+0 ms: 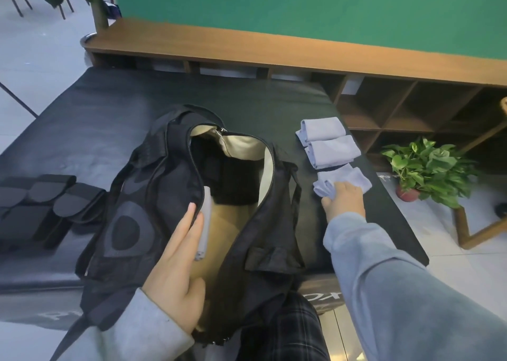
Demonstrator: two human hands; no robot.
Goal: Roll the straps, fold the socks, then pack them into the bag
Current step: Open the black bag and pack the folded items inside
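A black bag lies unzipped in the middle of the dark mat, its beige lining showing. My left hand holds a folded light-blue sock flat at the bag's left opening edge. Right of the bag lie three folded light-blue socks in a row: the far sock, the middle sock, and the near sock. My right hand grips the near sock, fingers curled over its front edge. Rolled black straps sit at the left of the mat.
The dark mat covers a low table; its right edge runs just past the socks. A wooden shelf unit stands behind and to the right. A potted green plant sits on the floor at the right. My plaid-trousered leg is below the bag.
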